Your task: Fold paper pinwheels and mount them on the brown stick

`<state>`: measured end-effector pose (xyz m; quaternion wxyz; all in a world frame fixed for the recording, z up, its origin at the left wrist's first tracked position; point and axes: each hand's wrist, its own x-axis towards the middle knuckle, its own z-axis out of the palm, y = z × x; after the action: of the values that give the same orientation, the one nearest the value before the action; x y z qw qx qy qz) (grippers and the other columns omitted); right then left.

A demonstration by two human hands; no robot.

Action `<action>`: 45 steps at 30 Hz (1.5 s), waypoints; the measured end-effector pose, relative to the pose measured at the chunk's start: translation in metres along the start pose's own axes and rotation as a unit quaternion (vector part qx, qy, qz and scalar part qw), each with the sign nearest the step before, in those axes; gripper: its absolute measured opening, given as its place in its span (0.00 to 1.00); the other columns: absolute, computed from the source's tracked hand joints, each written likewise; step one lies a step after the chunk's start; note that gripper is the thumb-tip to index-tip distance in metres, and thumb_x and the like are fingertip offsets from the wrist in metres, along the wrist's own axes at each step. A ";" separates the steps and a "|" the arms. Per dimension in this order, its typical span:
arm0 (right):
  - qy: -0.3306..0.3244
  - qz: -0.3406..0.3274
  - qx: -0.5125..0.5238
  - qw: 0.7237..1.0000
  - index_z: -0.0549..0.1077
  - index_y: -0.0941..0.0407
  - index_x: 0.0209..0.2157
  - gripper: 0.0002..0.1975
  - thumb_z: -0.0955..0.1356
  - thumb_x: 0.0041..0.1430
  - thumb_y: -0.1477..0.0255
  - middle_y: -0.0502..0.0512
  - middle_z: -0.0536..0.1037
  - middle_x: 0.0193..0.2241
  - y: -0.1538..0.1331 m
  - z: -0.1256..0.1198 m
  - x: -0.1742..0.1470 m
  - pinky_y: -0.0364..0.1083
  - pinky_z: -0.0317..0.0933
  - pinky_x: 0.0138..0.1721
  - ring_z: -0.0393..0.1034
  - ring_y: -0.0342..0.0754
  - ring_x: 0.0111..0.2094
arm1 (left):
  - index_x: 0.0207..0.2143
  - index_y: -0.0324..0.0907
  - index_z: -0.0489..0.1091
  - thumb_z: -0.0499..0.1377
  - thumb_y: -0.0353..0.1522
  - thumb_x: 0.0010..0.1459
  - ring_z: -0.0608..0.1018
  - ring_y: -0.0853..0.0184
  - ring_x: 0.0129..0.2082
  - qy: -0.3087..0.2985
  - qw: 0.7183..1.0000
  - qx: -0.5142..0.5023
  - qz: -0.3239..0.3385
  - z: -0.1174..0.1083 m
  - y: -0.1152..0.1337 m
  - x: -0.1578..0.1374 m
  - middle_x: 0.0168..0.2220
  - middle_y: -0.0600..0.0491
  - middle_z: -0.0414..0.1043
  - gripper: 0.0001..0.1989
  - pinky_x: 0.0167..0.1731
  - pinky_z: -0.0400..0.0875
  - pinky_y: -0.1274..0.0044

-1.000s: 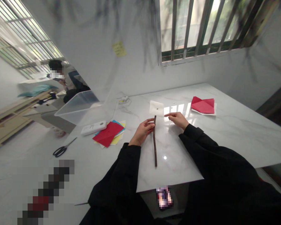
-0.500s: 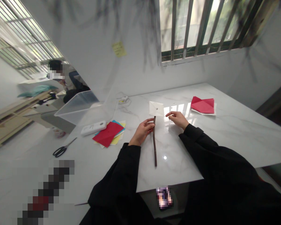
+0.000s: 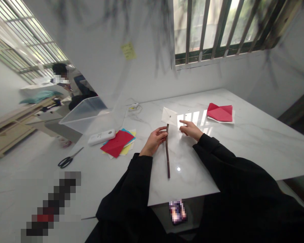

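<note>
A thin brown stick [image 3: 168, 155] is gripped near its top between the thumb and fingers of my left hand [image 3: 155, 139]. At its upper end sits a white paper pinwheel [image 3: 169, 116] with a small round pin head at its centre. My right hand [image 3: 191, 130] is just right of the pinwheel, holding nothing visible. Its index finger points toward the pinwheel's right edge, apart from it, and the other fingers are partly curled.
On the white marble-look table [image 3: 263, 141] lie red and white papers [image 3: 220, 112] at the right. To the left are coloured papers [image 3: 118, 142], a white oblong device [image 3: 101, 137], black-handled scissors [image 3: 70, 158] and a clear plastic bin [image 3: 83, 116]. A person [image 3: 62, 74] sits farther back.
The pinwheel has turned slightly on the stick's top. My right index finger has straightened beside it, while my left hand keeps its hold.
</note>
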<state>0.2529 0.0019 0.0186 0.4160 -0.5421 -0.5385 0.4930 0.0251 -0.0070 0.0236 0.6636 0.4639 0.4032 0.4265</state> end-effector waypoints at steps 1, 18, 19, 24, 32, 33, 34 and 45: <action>-0.041 -0.010 0.001 0.999 0.76 0.64 0.53 0.27 0.67 0.51 0.72 0.46 0.66 0.18 0.000 0.002 -0.001 0.42 0.48 0.22 0.53 0.40 0.19 | 0.49 0.41 0.76 0.74 0.31 0.45 0.77 0.69 0.36 0.000 1.000 0.002 0.001 0.000 0.000 0.000 0.40 0.49 0.79 0.27 0.39 0.68 0.77; 0.042 -0.046 -0.010 0.998 0.78 0.60 0.34 0.15 0.66 0.47 0.68 0.46 0.65 0.18 0.010 -0.008 0.009 0.42 0.48 0.23 0.54 0.40 0.20 | 0.50 0.40 0.75 0.74 0.32 0.43 0.75 0.70 0.34 0.000 1.000 0.006 -0.004 0.001 0.001 -0.001 0.39 0.50 0.78 0.29 0.38 0.67 0.77; 0.061 -0.046 -0.013 0.997 0.78 0.60 0.35 0.15 0.66 0.47 0.68 0.46 0.65 0.18 0.011 -0.010 0.010 0.42 0.49 0.24 0.55 0.41 0.21 | 0.50 0.40 0.75 0.74 0.33 0.43 0.75 0.70 0.34 -0.003 1.000 0.009 -0.006 0.001 0.001 -0.001 0.39 0.50 0.78 0.29 0.38 0.67 0.77; 0.149 -0.051 -0.066 0.985 0.77 0.58 0.45 0.22 0.66 0.47 0.69 0.47 0.70 0.21 0.018 -0.019 0.018 0.43 0.56 0.27 0.61 0.44 0.23 | 0.53 0.41 0.73 0.74 0.33 0.44 0.76 0.70 0.36 -0.014 1.000 0.015 -0.009 0.000 0.001 -0.002 0.38 0.51 0.78 0.31 0.40 0.67 0.77; 0.134 -0.085 -0.146 0.976 0.68 0.58 0.63 0.35 0.65 0.51 0.71 0.45 0.71 0.21 0.017 -0.016 0.013 0.45 0.61 0.35 0.64 0.46 0.24 | 0.54 0.42 0.73 0.73 0.33 0.46 0.76 0.69 0.37 -0.033 0.999 0.036 -0.014 0.001 0.003 -0.004 0.39 0.51 0.77 0.31 0.42 0.66 0.76; 0.133 -0.092 -0.163 0.973 0.67 0.58 0.64 0.36 0.65 0.51 0.71 0.44 0.70 0.20 0.016 -0.016 0.011 0.45 0.60 0.35 0.64 0.46 0.24 | 0.54 0.42 0.73 0.73 0.33 0.46 0.76 0.70 0.37 -0.037 0.998 0.041 -0.016 0.001 0.004 -0.005 0.38 0.52 0.77 0.30 0.41 0.66 0.77; 0.135 -0.099 -0.179 0.970 0.66 0.57 0.65 0.37 0.65 0.51 0.72 0.43 0.70 0.19 0.014 -0.016 0.009 0.45 0.60 0.36 0.64 0.46 0.24 | 0.54 0.42 0.74 0.72 0.32 0.46 0.75 0.70 0.36 -0.041 0.998 0.045 -0.018 0.001 0.004 -0.005 0.38 0.52 0.77 0.30 0.41 0.66 0.77; 0.078 -0.056 -0.317 0.943 0.83 0.56 0.27 0.14 0.64 0.55 0.72 0.51 0.73 0.19 0.009 -0.022 0.009 0.44 0.55 0.33 0.66 0.47 0.26 | 0.54 0.41 0.73 0.69 0.30 0.48 0.73 0.72 0.32 -0.059 0.996 0.064 -0.017 0.001 0.008 -0.007 0.33 0.55 0.73 0.28 0.37 0.65 0.78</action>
<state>0.2752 0.0119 0.0130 0.2900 -0.6516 -0.6626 0.2286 0.0226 -0.0125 0.0322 0.6620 0.5230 0.3977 0.3606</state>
